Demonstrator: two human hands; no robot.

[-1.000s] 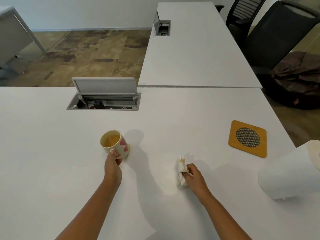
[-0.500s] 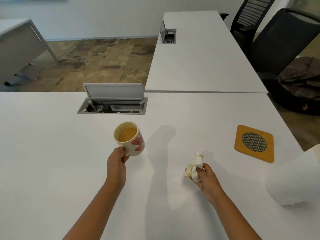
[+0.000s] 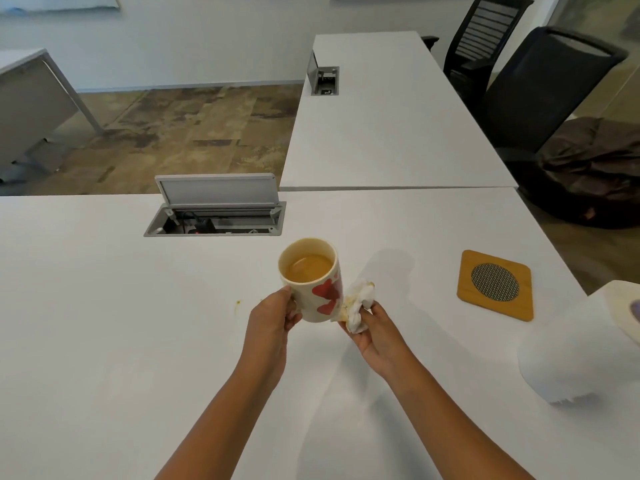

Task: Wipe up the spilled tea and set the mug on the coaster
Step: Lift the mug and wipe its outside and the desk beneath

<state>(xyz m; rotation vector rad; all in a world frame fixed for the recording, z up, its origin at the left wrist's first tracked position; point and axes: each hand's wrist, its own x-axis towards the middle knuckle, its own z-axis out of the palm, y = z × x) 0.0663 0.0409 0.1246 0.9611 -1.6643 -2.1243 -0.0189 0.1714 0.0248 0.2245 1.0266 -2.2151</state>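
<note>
My left hand [image 3: 273, 315] grips the handle of a cream mug [image 3: 311, 282] with red hearts, lifted above the white table [image 3: 104, 323] and tilted slightly right; brown tea fills it partway. My right hand [image 3: 372, 332] holds a crumpled, tea-stained paper towel [image 3: 358, 303] pressed against the mug's lower right side. A wooden coaster [image 3: 495, 285] with a round mesh centre lies flat on the table to the right, apart from both hands. A small tea drop [image 3: 238, 302] marks the table left of my left hand.
A paper towel roll [image 3: 581, 344] lies at the right edge. An open cable box [image 3: 216, 216] with a raised lid sits behind the mug. A second table [image 3: 388, 116] and black chairs [image 3: 540, 91] stand beyond.
My left hand has lifted the mug off the table and carried it right. My right hand has raised the paper towel from the table up to the mug's side.
</note>
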